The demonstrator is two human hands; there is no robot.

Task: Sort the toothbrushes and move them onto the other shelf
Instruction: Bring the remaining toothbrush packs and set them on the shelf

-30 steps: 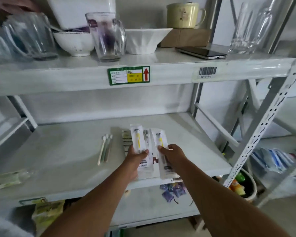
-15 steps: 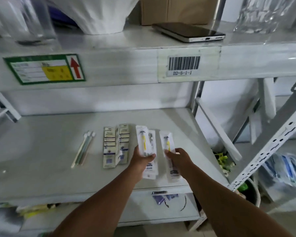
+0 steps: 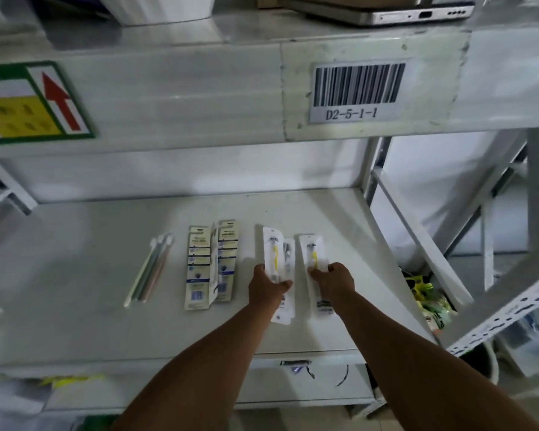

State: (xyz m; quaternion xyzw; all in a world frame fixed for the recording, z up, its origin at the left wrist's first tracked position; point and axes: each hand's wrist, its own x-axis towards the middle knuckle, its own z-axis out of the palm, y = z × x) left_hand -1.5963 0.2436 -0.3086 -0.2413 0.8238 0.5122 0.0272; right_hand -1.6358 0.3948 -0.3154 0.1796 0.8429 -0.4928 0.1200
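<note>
My left hand [image 3: 266, 286] grips two overlapping white toothbrush packs [image 3: 274, 255]; the front one shows a yellow brush. My right hand [image 3: 333, 279] pinches a single white pack with a yellow toothbrush [image 3: 313, 253] just to the right. Both sets lie low over the middle shelf [image 3: 75, 275], near its right end. To the left lie two boxed toothbrush packs [image 3: 210, 262], side by side. Further left rests a small bundle of loose pastel toothbrushes [image 3: 150, 270].
The upper shelf's front edge, with a barcode label [image 3: 358, 90] and an arrow sticker [image 3: 35, 102], hangs close overhead; a phone [image 3: 383, 10] lies on it. Slanted metal braces [image 3: 417, 241] and a perforated upright [image 3: 507, 312] stand at the right. Bags sit below.
The view has moved closer and lower toward the middle shelf. Both hands have kept their packs and moved slightly forward over the shelf, staying side by side.
</note>
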